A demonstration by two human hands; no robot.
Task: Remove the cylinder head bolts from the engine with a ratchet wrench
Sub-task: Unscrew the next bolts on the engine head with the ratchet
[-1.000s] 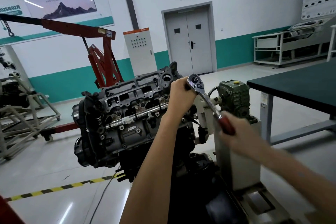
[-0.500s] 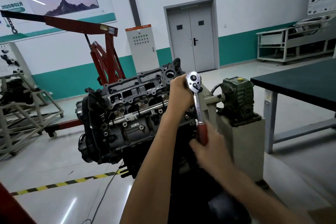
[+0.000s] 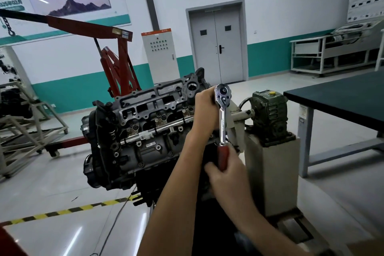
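Chrome ratchet wrench (image 3: 222, 118) stands nearly upright at the right end of the engine (image 3: 145, 131) (a green gearbox (image 3: 270, 110) sits just beside). The left hand (image 3: 204, 108) curls around the wrench's head; the right hand (image 3: 226, 174) grips its red handle below.

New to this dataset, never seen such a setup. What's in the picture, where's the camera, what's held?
No robot: one camera on a person's head looks down at their bare hands. An engine, top uncovered, sits tilted on a stand with a green gearbox. The right hand grips the red handle of a ratchet wrench; the left hand curls round it just below its head, at the engine. The bolt is hidden. Nearby: a red hoist, a dark table.
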